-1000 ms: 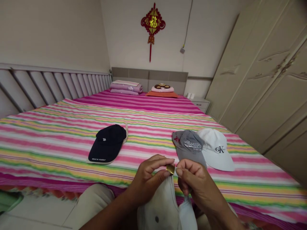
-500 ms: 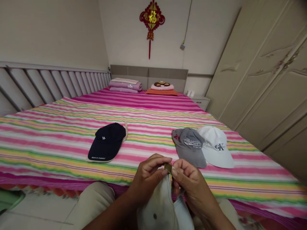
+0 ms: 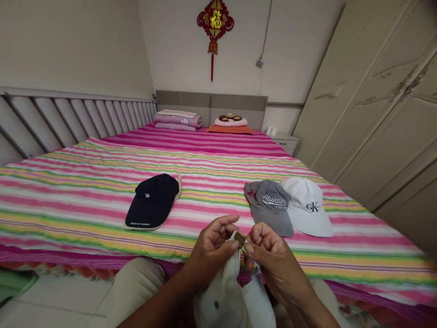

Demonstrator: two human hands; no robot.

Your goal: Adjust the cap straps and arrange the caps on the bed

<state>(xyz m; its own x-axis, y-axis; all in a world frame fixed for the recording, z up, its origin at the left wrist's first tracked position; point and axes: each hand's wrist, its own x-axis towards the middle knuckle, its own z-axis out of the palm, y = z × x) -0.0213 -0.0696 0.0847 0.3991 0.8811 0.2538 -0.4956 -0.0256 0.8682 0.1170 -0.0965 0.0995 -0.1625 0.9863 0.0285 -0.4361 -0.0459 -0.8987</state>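
Note:
A pale baseball cap [image 3: 221, 291] hangs below my two hands, its back strap uppermost. My left hand [image 3: 213, 248] pinches the cap's strap beside a brass-coloured buckle [image 3: 239, 239]. On the other side of the buckle, my right hand [image 3: 269, 250] is closed on the strap's other end between thumb and fingers. Past my hands lie a grey cap [image 3: 269, 205] with white lettering and a white cap [image 3: 309, 207] partly behind it. A dark navy cap [image 3: 153, 200] rests farther left on the bed.
The striped sheet [image 3: 102, 182] covers the bed in front of my knees. Folded purple bedding [image 3: 179, 120] and a pink-and-orange stack [image 3: 230, 125] lie by the headboard [image 3: 191, 100]. A railing [image 3: 92, 114] runs along the left; a wardrobe [image 3: 372, 109] stands on the right.
My left index finger has lifted slightly off the buckle, and more of the buckle and strap end shows. The cap still hangs from both hands. The other caps have not moved.

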